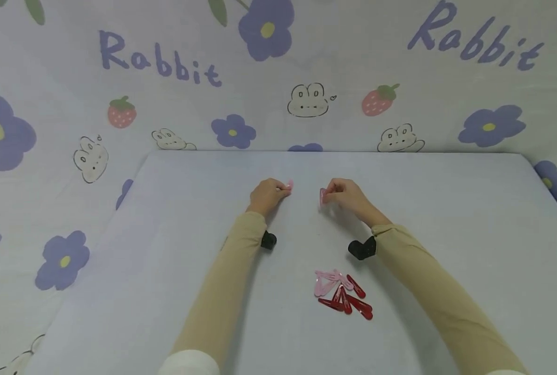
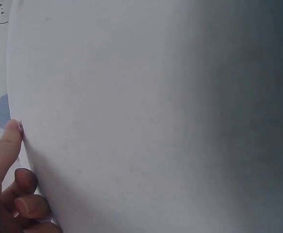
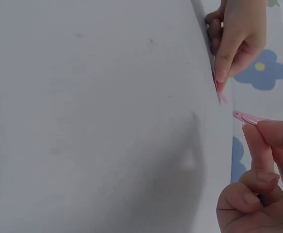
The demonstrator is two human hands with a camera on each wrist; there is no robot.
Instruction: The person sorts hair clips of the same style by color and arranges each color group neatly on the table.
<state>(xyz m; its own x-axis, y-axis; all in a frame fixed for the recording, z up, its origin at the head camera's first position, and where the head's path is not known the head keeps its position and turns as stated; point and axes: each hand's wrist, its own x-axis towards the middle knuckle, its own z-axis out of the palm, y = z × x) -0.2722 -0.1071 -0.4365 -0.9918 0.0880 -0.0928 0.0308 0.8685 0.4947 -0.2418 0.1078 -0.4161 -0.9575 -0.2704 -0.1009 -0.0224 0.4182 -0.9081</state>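
Observation:
Between thumb and finger my left hand (image 1: 266, 197) pinches a pink snap hair clip (image 1: 290, 185), over the far middle of the white table. In the left wrist view only a sliver of that clip shows past the thumb tip. A short way to the right, my right hand (image 1: 349, 198) pinches another pink hair clip (image 3: 248, 118), its rounded end pointing away from the fingertips. Nearer the front lies a loose pile, with pink hair clips (image 1: 324, 288) on its left and back, and several red hair clips (image 1: 347, 301) on its right and front.
The white tabletop (image 1: 166, 260) reaches back to a cloth (image 1: 334, 62) printed with rabbits, flowers and strawberries. Black wrist cameras (image 1: 363, 248) hang under both tan sleeves (image 1: 231, 281). The clip pile lies between the forearms, closer to the right one.

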